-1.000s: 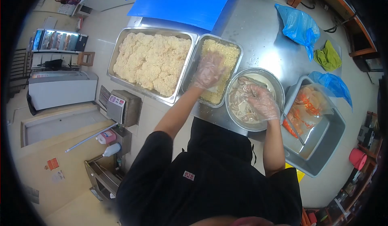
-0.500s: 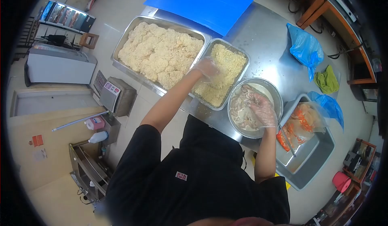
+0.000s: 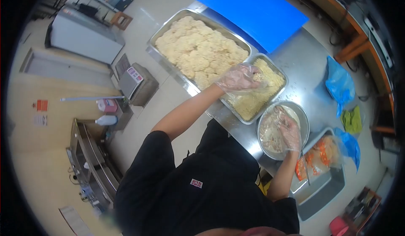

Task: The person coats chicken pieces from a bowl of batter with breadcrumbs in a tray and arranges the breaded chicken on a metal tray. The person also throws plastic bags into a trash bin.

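A crumbed lump (image 3: 257,77) lies at the fingertips of the gloved left hand (image 3: 241,78), which is curled about it over the small tray (image 3: 248,121). Crumbs (image 3: 252,104) lie directly below; the tray's long axis runs away from the person. Just to the left of this hand, and far nearer to it than to the other, is the large tray (image 3: 171,70), heaped with coated pieces (image 3: 200,46). To the lump's right and nearer the person stands the bowl (image 3: 308,127). The gloved right hand (image 3: 290,133) is inside it, fingers bent among wet strips (image 3: 270,140); whether it grasps one cannot be told.
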`<action>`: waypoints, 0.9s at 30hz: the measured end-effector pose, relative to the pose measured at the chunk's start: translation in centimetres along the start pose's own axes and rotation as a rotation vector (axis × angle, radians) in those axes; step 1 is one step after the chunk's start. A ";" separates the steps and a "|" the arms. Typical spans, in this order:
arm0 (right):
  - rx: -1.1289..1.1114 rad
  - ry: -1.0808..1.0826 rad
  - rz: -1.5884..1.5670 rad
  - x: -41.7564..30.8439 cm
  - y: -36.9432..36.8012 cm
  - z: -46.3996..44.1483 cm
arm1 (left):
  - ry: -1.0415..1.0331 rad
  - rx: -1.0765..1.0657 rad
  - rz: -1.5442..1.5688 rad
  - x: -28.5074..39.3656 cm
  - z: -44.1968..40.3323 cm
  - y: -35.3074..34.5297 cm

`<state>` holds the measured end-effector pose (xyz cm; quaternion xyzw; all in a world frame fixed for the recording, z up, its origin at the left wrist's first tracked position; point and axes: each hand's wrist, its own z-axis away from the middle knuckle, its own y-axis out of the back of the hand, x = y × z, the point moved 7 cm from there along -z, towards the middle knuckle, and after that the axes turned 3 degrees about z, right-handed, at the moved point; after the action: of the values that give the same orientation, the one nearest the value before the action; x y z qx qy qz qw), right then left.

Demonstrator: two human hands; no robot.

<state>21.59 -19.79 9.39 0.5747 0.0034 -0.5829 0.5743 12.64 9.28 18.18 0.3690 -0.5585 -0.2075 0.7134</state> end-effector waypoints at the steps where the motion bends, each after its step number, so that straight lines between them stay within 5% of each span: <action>1: 0.001 0.005 -0.008 -0.3 0.1 0.1 | -0.025 0.033 0.048 -1.2 -0.2 0.6; 8: 0.004 0.013 -0.206 0.6 -0.6 -0.2 | 0.045 0.270 0.235 -5.8 3.4 12.0; 10: -0.001 0.029 -0.319 1.7 -1.1 -0.6 | 0.119 0.355 0.062 -11.2 4.2 15.4; 14: 0.027 0.040 -0.311 2.4 -0.8 -0.8 | 0.243 0.519 0.218 -19.6 6.7 23.2; 17: 0.033 0.021 -0.160 0.8 0.2 -0.1 | 0.483 0.576 -0.209 -30.1 7.6 28.9; 20: 0.028 -0.039 -0.135 -1.4 0.9 0.7 | 0.536 0.771 -0.547 -36.8 8.8 29.2; 27: 0.023 -0.118 -0.263 -0.9 0.8 2.3 | 0.715 0.805 -0.513 -47.3 11.9 19.7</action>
<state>20.28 -20.97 11.30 0.5404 0.0385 -0.6861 0.4855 -14.66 51.86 3.89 0.7805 -0.2116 -0.0080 0.5882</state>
